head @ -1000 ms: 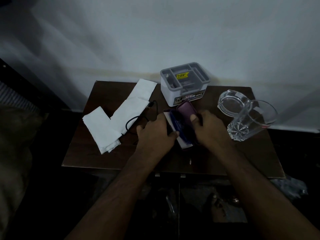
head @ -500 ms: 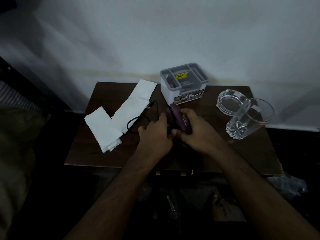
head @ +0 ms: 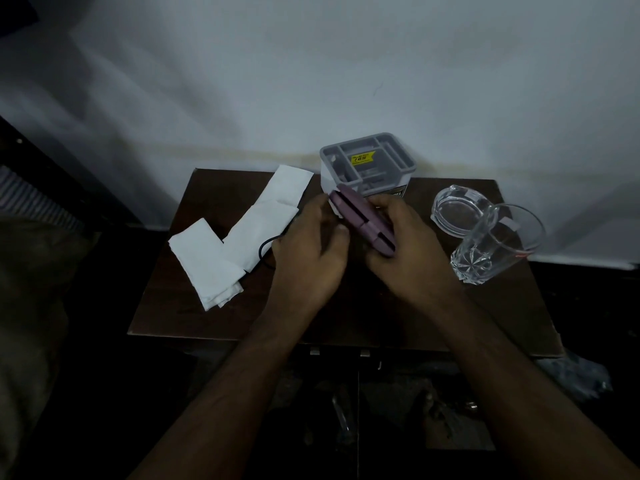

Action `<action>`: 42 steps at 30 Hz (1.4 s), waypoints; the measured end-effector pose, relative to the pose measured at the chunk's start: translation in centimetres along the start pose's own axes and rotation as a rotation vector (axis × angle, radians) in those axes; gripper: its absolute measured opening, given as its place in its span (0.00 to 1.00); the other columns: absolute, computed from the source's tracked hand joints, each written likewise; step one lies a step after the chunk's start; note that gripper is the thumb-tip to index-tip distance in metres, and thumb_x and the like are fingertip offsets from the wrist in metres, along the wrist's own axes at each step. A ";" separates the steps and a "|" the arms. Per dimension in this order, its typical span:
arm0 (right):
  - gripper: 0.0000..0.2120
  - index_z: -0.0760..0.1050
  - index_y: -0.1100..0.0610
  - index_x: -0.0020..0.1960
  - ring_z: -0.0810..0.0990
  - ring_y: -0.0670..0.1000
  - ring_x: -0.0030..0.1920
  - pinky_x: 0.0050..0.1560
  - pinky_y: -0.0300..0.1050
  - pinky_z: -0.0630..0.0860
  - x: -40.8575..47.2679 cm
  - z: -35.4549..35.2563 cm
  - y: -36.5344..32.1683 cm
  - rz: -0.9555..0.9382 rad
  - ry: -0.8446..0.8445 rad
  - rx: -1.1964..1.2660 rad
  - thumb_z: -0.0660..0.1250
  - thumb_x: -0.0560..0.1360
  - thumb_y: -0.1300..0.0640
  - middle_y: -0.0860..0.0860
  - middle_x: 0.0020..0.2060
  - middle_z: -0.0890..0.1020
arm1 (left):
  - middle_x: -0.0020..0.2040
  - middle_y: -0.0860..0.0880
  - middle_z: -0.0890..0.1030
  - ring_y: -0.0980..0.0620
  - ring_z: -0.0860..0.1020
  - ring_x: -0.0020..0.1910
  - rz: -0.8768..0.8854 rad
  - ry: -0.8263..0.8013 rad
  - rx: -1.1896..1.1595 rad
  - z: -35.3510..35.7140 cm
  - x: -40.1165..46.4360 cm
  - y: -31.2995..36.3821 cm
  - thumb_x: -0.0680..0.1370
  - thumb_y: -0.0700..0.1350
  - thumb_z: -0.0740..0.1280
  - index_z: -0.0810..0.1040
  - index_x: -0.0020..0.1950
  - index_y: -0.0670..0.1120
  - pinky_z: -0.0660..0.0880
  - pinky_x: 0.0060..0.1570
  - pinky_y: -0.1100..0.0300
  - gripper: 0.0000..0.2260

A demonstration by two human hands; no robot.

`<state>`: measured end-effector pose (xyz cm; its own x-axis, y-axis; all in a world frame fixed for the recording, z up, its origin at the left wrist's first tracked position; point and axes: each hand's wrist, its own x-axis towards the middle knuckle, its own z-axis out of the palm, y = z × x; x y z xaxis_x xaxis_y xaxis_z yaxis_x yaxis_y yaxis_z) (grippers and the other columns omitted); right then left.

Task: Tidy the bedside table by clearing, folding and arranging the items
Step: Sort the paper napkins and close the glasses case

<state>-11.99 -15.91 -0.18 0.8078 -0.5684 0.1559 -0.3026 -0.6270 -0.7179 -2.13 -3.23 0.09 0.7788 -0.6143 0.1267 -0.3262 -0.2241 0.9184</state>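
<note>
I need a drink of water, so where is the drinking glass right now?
In the head view the drinking glass stands at the right side of the bedside table, just in front of the clear glass ashtray.

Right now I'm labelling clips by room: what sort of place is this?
Probably a dim bedroom: a small dark wooden bedside table against a white wall, holding a clear drinking glass.

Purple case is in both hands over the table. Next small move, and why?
Probably set the purple case down on bare table in front of the grey organizer box. The right hand grips it, the left hand steadies its near edge, and it looks closed. The white tissues and the black cable remain unsorted.
</note>
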 end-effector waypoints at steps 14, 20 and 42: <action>0.24 0.70 0.48 0.66 0.80 0.47 0.59 0.56 0.47 0.81 -0.7 -1.2 -1.1 0.312 0.082 0.378 0.56 0.80 0.33 0.52 0.63 0.77 | 0.47 0.45 0.86 0.55 0.79 0.29 -0.330 -0.038 -0.400 -1.6 -0.1 0.8 0.79 0.52 0.71 0.80 0.58 0.44 0.73 0.27 0.65 0.14; 0.18 0.71 0.58 0.67 0.86 0.49 0.39 0.38 0.39 0.83 -0.4 -1.1 -1.3 0.511 0.090 0.822 0.69 0.80 0.54 0.56 0.58 0.81 | 0.55 0.45 0.84 0.56 0.81 0.36 -0.351 -0.015 -0.398 -1.3 -0.2 0.6 0.78 0.51 0.72 0.76 0.63 0.45 0.75 0.30 0.68 0.17; 0.25 0.71 0.44 0.69 0.79 0.55 0.52 0.60 0.48 0.76 -0.8 0.0 2.0 0.418 -0.126 -0.010 0.73 0.75 0.48 0.56 0.58 0.70 | 0.66 0.43 0.74 0.45 0.74 0.66 -0.244 -0.431 0.422 0.1 -0.7 -1.7 0.74 0.57 0.74 0.67 0.74 0.44 0.68 0.56 0.61 0.33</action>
<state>-13.27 -16.71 -1.71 0.6702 -0.7052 -0.2312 -0.6210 -0.3623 -0.6950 -2.20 -2.53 -1.61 0.6008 -0.7372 -0.3093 -0.4182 -0.6195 0.6643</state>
